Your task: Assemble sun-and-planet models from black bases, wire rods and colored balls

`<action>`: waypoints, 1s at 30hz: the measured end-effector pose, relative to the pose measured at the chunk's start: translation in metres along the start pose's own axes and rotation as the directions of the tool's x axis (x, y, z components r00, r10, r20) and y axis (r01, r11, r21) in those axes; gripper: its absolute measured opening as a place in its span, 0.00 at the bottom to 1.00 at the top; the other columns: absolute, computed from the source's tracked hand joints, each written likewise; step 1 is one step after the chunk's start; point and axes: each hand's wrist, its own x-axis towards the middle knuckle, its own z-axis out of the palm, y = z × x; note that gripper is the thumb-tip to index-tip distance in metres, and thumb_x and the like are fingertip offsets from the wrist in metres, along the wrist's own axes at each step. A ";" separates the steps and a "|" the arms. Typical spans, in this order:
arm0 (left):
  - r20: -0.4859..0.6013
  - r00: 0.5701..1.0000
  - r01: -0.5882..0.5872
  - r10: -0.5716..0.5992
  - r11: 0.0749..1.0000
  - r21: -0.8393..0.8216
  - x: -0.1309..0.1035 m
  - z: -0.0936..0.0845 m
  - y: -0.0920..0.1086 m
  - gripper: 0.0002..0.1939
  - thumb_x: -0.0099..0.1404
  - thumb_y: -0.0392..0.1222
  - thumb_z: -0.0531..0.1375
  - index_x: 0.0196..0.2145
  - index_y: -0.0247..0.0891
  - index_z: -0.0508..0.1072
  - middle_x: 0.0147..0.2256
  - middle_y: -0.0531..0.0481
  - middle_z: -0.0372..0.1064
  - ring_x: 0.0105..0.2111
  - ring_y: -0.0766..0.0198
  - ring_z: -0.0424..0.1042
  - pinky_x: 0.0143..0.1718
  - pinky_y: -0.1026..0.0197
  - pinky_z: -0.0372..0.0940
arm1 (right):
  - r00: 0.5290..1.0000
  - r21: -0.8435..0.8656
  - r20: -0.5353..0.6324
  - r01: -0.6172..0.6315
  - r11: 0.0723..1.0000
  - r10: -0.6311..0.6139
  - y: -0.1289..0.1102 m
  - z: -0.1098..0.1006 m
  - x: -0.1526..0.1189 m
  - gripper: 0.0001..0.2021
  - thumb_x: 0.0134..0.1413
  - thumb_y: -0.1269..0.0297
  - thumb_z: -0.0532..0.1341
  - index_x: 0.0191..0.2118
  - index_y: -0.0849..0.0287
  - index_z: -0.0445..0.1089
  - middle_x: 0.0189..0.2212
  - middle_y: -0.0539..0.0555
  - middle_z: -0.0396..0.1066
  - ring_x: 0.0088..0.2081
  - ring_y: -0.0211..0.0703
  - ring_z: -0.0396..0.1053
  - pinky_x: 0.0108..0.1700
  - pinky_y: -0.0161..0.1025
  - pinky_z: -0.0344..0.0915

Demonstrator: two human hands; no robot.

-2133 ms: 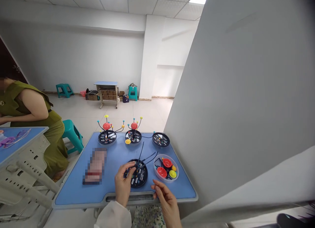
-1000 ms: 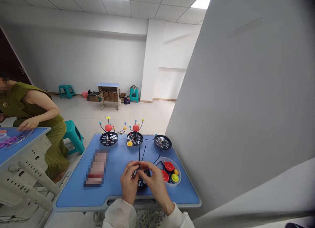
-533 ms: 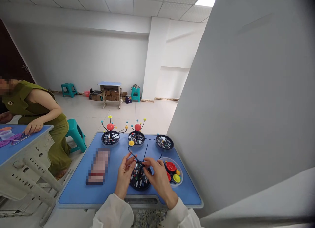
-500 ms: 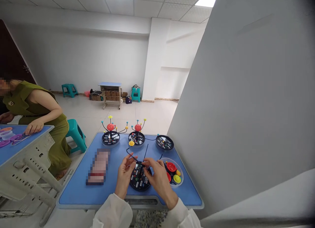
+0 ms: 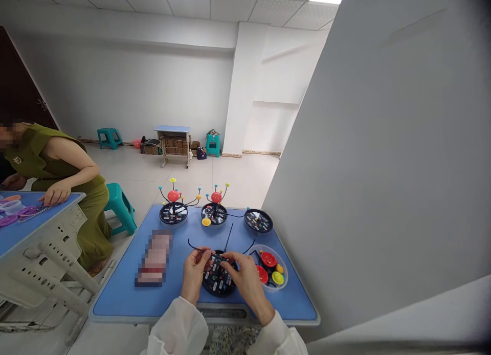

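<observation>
Close to the table's front edge sits a round black base (image 5: 218,287) printed with small planets and labels. Over its far side, my left hand (image 5: 194,274) pinches a thin bent black rod (image 5: 195,249) whose free end points left. My right hand (image 5: 247,277) has its fingers closed at the inner ends of the black rods, by the middle of the base. What exactly those fingertips grip is partly hidden. Another straight black rod (image 5: 229,237) sticks up and away from between the hands, and a further rod end shows past my right knuckles.
On the blue table (image 5: 123,293) stand two planet models (image 5: 173,196) (image 5: 216,197) and a third round base (image 5: 258,221). A clear tub (image 5: 286,278) of red and yellow parts lies right, a blurred pink box (image 5: 155,258) left. Grey wall rises rightward; a seated person (image 5: 72,165) works at another table.
The rod in my left fingers has swung down and leftward, its bent tip lower than before. Both hands stay over the base. The view has shifted slightly.
</observation>
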 end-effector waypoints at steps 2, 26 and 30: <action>0.006 1.000 0.014 -0.014 1.000 -0.008 0.001 0.000 -0.002 0.24 0.45 0.55 0.71 0.33 0.34 0.75 0.27 0.50 0.78 0.19 0.69 0.70 0.21 0.67 0.64 | 0.999 0.050 0.009 -0.045 0.998 0.045 0.002 0.001 0.000 0.10 0.53 0.59 0.61 0.37 0.54 0.78 0.32 0.53 0.80 0.35 0.50 0.74 0.41 0.42 0.62; -0.078 0.997 0.018 -0.009 0.994 0.106 -0.016 -0.018 -0.016 0.28 0.60 0.41 0.67 0.55 0.38 0.61 0.43 0.42 0.73 0.25 0.65 0.77 0.24 0.63 0.73 | 0.996 -0.456 -0.026 0.065 0.887 -0.086 0.005 0.002 -0.013 0.06 0.58 0.65 0.62 0.34 0.51 0.77 0.42 0.51 0.78 0.40 0.46 0.74 0.42 0.42 0.58; -0.024 0.983 -0.163 0.180 0.935 0.315 -0.028 -0.027 -0.016 0.27 0.60 0.54 0.63 0.53 0.41 0.64 0.45 0.43 0.70 0.25 0.66 0.73 0.22 0.64 0.69 | 0.994 -0.563 -0.105 -0.041 0.826 -0.022 0.022 -0.042 0.001 0.12 0.62 0.66 0.56 0.33 0.54 0.77 0.38 0.56 0.77 0.41 0.49 0.71 0.44 0.44 0.57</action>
